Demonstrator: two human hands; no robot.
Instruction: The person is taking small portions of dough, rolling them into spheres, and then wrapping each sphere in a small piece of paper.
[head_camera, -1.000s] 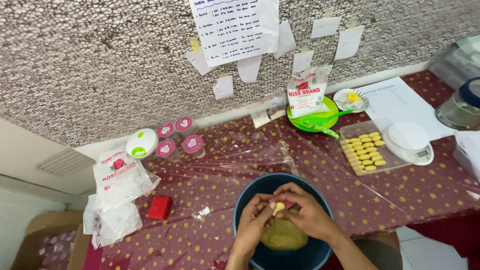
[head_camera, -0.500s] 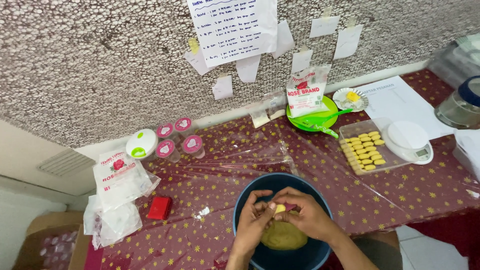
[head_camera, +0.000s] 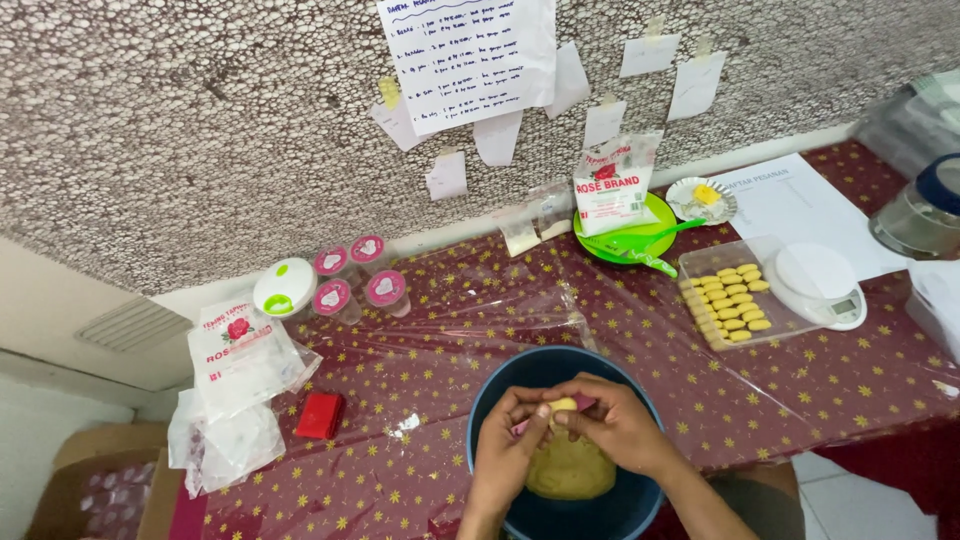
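Head view looks down on two hands meeting over a dark blue bowl (head_camera: 490, 400). Left hand (head_camera: 508, 452) and right hand (head_camera: 620, 425) pinch a small yellow piece of dough (head_camera: 561, 405) between their fingertips (head_camera: 543, 410), the fingers drawn in narrow around it, with a sliver of something pink showing just beside the piece. Directly beneath the fingers, inside the bowl, sits a larger lump of dough (head_camera: 570, 470).

Left of the fingers, on the dark red cloth with gold stars (head_camera: 430, 340), lies a small red box (head_camera: 320, 415), and beyond it a heap of clear bags (head_camera: 235, 385). Farther up on that side stand pink-lidded cups (head_camera: 350, 280) next to a white and green lid (head_camera: 284, 288).

Right of the fingers, well apart, a clear tray (head_camera: 790, 322) holds rows of shaped yellow pieces (head_camera: 728, 300), with a white kitchen scale (head_camera: 818, 285) resting on its far end. Beyond the fingers, near the wall, a green plate (head_camera: 655, 215) carries a flour bag (head_camera: 610, 185) and a green spoon (head_camera: 650, 240). Paper notes (head_camera: 470, 60) hang on the speckled wall.
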